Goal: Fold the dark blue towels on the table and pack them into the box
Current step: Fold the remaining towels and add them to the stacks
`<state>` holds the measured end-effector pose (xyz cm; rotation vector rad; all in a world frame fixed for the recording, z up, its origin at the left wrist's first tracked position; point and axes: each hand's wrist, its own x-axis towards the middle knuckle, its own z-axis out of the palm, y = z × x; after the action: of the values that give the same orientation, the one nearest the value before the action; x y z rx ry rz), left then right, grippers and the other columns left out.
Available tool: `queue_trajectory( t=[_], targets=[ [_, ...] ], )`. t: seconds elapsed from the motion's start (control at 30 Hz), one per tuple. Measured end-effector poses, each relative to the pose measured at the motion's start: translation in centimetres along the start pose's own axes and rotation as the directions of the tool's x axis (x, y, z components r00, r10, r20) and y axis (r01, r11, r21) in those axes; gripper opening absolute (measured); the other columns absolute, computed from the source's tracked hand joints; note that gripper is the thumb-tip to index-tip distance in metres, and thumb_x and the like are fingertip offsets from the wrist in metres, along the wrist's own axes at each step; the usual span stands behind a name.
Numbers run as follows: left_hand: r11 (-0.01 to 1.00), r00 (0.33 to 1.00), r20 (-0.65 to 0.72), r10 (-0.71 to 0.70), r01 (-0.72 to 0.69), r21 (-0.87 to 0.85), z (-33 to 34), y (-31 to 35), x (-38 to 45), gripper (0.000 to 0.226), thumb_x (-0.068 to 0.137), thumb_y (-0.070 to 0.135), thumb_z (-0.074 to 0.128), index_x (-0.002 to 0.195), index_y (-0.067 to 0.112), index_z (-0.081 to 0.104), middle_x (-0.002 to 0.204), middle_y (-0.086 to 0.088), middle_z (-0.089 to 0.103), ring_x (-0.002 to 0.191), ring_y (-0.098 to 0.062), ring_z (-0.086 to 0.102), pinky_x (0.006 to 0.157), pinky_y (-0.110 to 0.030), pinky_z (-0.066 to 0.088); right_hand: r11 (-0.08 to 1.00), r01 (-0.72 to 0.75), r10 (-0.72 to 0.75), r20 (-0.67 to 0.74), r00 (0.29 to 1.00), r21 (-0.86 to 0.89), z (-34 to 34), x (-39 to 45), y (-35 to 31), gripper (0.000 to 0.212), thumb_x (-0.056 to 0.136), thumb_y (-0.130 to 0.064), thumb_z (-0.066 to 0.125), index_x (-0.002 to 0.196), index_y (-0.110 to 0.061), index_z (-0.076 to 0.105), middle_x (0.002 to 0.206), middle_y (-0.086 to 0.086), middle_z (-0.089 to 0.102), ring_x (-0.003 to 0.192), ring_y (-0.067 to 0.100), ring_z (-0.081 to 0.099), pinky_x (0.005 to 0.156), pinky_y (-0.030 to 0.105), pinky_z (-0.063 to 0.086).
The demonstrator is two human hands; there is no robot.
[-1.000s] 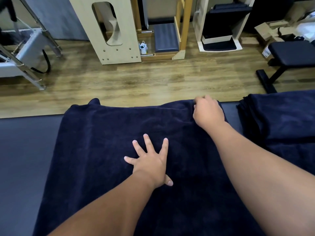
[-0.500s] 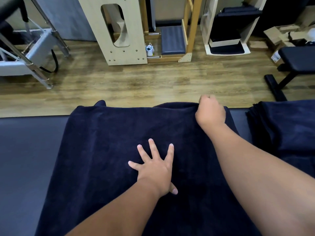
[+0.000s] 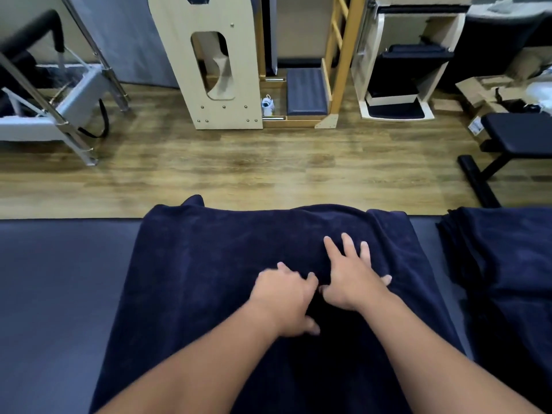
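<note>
A dark blue towel (image 3: pixel 194 279) lies spread over the dark padded table (image 3: pixel 59 279), reaching its far edge. Both hands lie on the towel's middle, side by side. My left hand (image 3: pixel 286 300) rests on the cloth; it is blurred, with the fingers pointing right towards the other hand. My right hand (image 3: pixel 352 276) presses flat on the towel with straight, spread fingers. A heap of more dark blue towels (image 3: pixel 501 264) sits on the table at the right. No box for packing is in view.
Beyond the table's far edge is wooden floor (image 3: pixel 239 162). Pale wooden exercise frames (image 3: pixel 221 70) stand at the back, a metal frame (image 3: pixel 59 109) at the left, a black bench (image 3: pixel 516 135) and opened cardboard boxes (image 3: pixel 490 91) at the right.
My right hand let go of the towel's far edge and came back to lie flat in the middle. The left hand slid right to meet it. The view tilted upward.
</note>
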<state>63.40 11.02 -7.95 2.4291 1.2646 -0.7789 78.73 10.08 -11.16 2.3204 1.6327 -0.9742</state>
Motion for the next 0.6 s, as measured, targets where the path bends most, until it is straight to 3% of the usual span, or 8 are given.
queue_trajectory(
  t=[0.07, 0.17, 0.23, 0.3, 0.33, 0.43, 0.53, 0.6],
  targets=[
    [0.984, 0.974, -0.220, -0.061, 0.022, -0.176, -2.7, -3.6, 1.9, 0.048, 0.095, 0.062, 0.053, 0.114, 0.019, 0.060, 0.118, -0.013, 0.065, 0.110, -0.036, 0.062, 0.082, -0.040, 0.048, 1.000, -0.004, 0.004, 0.004, 1.000, -0.004, -0.3, 0.4, -0.3, 0.105, 0.086, -0.040, 0.072, 0.155, -0.048, -0.006, 0.162, -0.018, -0.025, 0.153, 0.026, -0.021, 0.102, 0.081, 0.023],
    [0.938, 0.908, -0.347, -0.234, 0.116, -0.328, -5.6, -9.6, 6.5, 0.034, 0.103, 0.040, 0.050, 0.121, 0.013, 0.059, 0.124, -0.014, 0.062, 0.115, -0.035, 0.057, 0.089, -0.042, 0.049, 1.000, -0.017, 0.017, 0.006, 1.000, 0.000, -0.3, 0.7, -0.6, 0.107, 0.085, -0.041, 0.076, 0.155, -0.048, -0.004, 0.162, -0.018, -0.023, 0.153, 0.026, -0.020, 0.102, 0.081, 0.025],
    [0.938, 0.957, -0.207, -0.202, 0.128, -0.324, -6.4, -12.2, 8.9, 0.042, 0.099, 0.039, 0.060, 0.131, 0.012, 0.057, 0.127, -0.012, 0.062, 0.117, -0.033, 0.057, 0.094, -0.043, 0.050, 0.999, -0.032, 0.032, -0.005, 0.999, 0.006, -0.3, 1.0, -0.5, 0.109, 0.083, -0.039, 0.079, 0.154, -0.049, -0.002, 0.161, -0.018, -0.021, 0.153, 0.025, -0.019, 0.101, 0.081, 0.025],
    [0.960, 0.987, -0.107, -0.121, 0.089, -0.266, -6.2, -13.5, 10.1, 0.028, 0.093, 0.036, 0.070, 0.110, 0.017, 0.062, 0.115, -0.007, 0.065, 0.105, -0.028, 0.060, 0.087, -0.041, 0.051, 0.999, -0.044, 0.044, -0.010, 0.999, 0.007, -0.2, 1.2, -0.6, 0.109, 0.082, -0.037, 0.080, 0.154, -0.049, -0.001, 0.161, -0.019, -0.022, 0.153, 0.024, -0.019, 0.101, 0.082, 0.024],
    [0.968, 0.989, -0.119, -0.089, 0.058, -0.244, -6.0, -13.8, 10.5, 0.019, 0.090, 0.032, 0.072, 0.096, 0.021, 0.058, 0.107, -0.005, 0.064, 0.099, -0.027, 0.060, 0.082, -0.038, 0.050, 0.999, -0.050, 0.050, -0.007, 0.999, 0.001, -0.1, 1.2, -0.7, 0.109, 0.083, -0.037, 0.080, 0.154, -0.049, -0.002, 0.161, -0.018, -0.022, 0.153, 0.025, -0.020, 0.101, 0.082, 0.024],
    [0.960, 0.982, -0.191, 0.001, -0.054, -0.273, -6.1, -14.0, 11.1, 0.030, 0.084, 0.016, 0.067, 0.074, 0.026, 0.041, 0.085, 0.001, 0.055, 0.085, -0.026, 0.053, 0.063, -0.031, 0.038, 0.998, -0.063, 0.063, 0.003, 0.998, -0.005, 0.2, 1.2, -0.8, 0.108, 0.084, -0.035, 0.079, 0.153, -0.049, -0.003, 0.161, -0.019, -0.024, 0.153, 0.025, -0.022, 0.102, 0.083, 0.021],
    [0.895, 0.987, -0.161, 0.026, -0.095, -0.436, -7.9, -14.4, 11.1, 0.029, 0.083, 0.008, 0.072, 0.080, 0.022, 0.047, 0.085, -0.001, 0.058, 0.081, -0.025, 0.055, 0.059, -0.029, 0.042, 0.998, -0.070, 0.070, 0.004, 0.998, -0.001, 0.1, 1.2, -0.8, 0.108, 0.084, -0.034, 0.079, 0.153, -0.050, -0.002, 0.161, -0.020, -0.025, 0.153, 0.024, -0.022, 0.102, 0.083, 0.020],
    [0.850, 0.998, -0.046, 0.039, -0.058, -0.523, -9.3, -14.8, 11.1, 0.031, 0.080, 0.007, 0.080, 0.095, 0.020, 0.056, 0.096, -0.006, 0.065, 0.087, -0.024, 0.062, 0.073, -0.034, 0.052, 0.998, -0.068, 0.068, 0.003, 0.998, -0.004, 0.1, 1.2, -0.7, 0.108, 0.084, -0.034, 0.079, 0.154, -0.049, -0.002, 0.161, -0.020, -0.025, 0.153, 0.024, -0.022, 0.102, 0.083, 0.021]
  ],
)
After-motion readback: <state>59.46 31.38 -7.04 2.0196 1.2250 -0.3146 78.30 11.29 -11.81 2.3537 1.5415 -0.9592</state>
